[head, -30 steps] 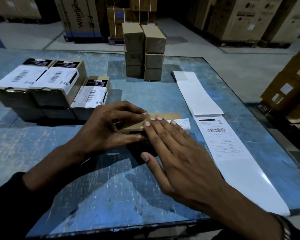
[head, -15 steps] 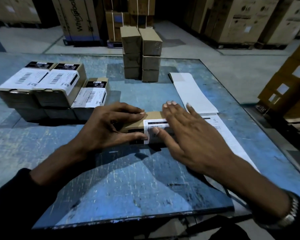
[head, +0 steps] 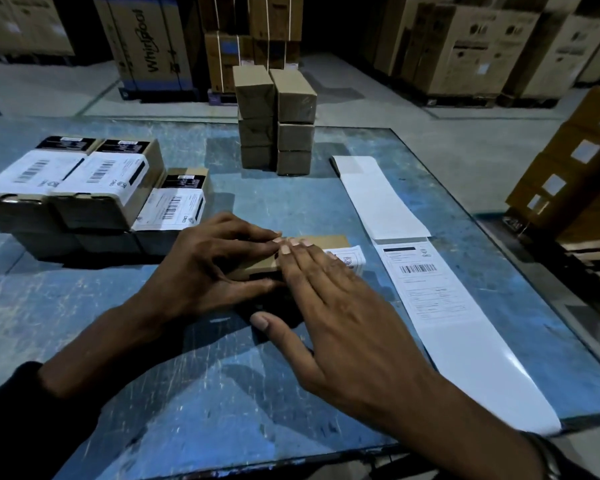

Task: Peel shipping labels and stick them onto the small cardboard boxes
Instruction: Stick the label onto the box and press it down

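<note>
Two hands on one small box [head: 291,259] near-centre of the blue table [head: 84,306]: left hand [head: 208,268] curls fingers & thumb round its left end to steady it, right hand [head: 340,306] lies flat w/ straight fingers pressing the label [head: 347,259] onto the top, gripping nothing. Risk IMO: label's right end overhangs the box edge, so uneven smoothing could leave creases or a skewed stick, and if the left hand slackens the box may slide. Around: labelled boxes [head: 94,188] far-left, plain box stack [head: 274,123] at far edge, label strip [head: 426,278] just right w/ next label on it; nothing blocks the reach
</note>
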The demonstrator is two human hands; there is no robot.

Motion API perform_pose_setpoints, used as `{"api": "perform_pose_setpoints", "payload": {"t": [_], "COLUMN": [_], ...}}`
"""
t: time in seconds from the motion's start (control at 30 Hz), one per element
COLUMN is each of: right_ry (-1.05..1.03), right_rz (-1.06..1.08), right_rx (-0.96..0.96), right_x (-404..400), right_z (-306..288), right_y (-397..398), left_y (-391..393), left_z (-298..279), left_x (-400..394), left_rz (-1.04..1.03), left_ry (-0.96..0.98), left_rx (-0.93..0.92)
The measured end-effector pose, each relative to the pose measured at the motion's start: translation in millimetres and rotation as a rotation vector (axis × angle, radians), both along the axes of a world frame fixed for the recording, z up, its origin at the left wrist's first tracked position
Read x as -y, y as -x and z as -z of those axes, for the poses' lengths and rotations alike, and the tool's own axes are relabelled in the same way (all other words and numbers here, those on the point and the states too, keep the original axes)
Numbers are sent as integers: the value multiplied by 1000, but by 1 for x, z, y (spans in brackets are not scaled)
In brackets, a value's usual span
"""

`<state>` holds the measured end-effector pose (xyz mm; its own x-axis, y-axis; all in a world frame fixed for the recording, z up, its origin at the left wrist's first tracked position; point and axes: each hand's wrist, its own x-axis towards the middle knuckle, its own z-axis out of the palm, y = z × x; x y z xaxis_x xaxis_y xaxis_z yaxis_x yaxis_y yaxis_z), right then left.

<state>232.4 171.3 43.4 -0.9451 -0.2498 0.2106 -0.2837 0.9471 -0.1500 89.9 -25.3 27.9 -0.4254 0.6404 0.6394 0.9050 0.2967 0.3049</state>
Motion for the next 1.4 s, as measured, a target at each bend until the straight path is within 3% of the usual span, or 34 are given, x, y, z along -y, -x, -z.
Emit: {"api": "perform_pose_setpoints", "payload": {"t": [0.37, 0.57, 0.7, 0.93, 1.07, 1.2, 1.4], "right_ry": [-31, 19, 14, -42, -88, -95, -136], "right_rz": [175, 60, 48, 66, -11, -126, -51], "right_rx": [110, 36, -36, 51, -55, -43, 34], "right_x": [-16, 15, -2, -27, -28, -20, -28], "right_z": [-28, -7, 2, -14, -20, -5, -15], "right_y": [40, 0, 13, 38, 27, 11, 24], "left_y": [-4, 2, 1, -1, 3, 10, 6], "left_z": [-2, -1, -2, -4, -3, 3, 0], "left_x": [-1, 4, 3, 3, 5, 11, 8], "left_rz": [-22, 23, 3, 4, 30, 22, 18], "left_ry": [-14, -8, -1, -1, 19, 18, 6], "left_rx": [11, 24, 15, 24, 9, 161, 189]}}
